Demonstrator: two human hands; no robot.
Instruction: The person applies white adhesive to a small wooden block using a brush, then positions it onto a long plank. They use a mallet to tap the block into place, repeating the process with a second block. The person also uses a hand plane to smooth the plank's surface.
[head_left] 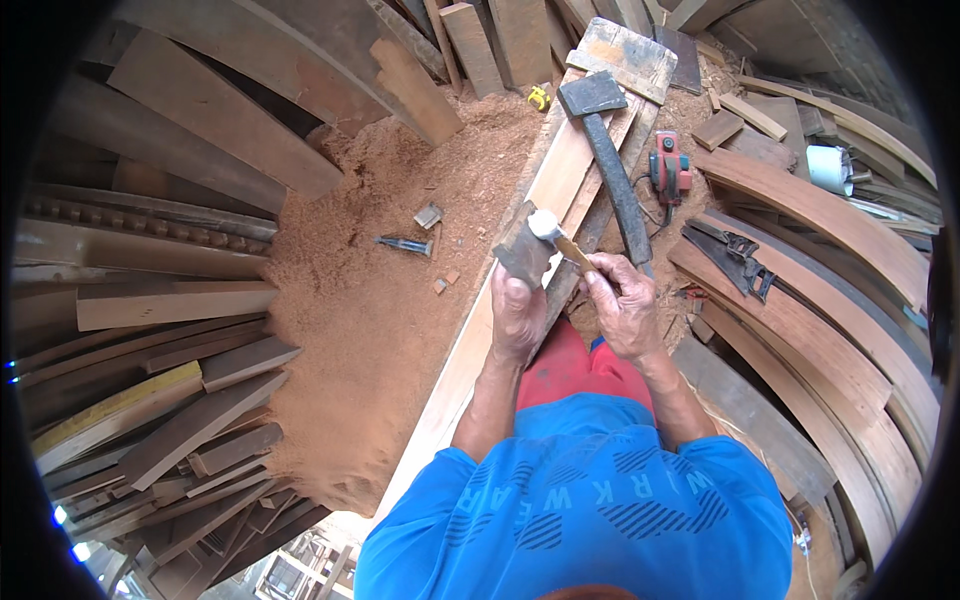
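My left hand is closed around the lower end of a flat grey-brown wooden block, held up over the plank. Between the fingers of my right hand is the wooden handle of a small hammer. Its whitish round head is at the block's upper face; whether they touch I cannot tell. Beneath both hands runs a long pale plank on a narrow bench. A large dark mallet-like tool lies along the bench, its long handle reaching toward my right hand.
Sawdust covers the floor at left, with a small blue-grey tool on it. Stacked boards line the left side, curved timbers the right. A red power tool, a black tool and a yellow tape measure lie around.
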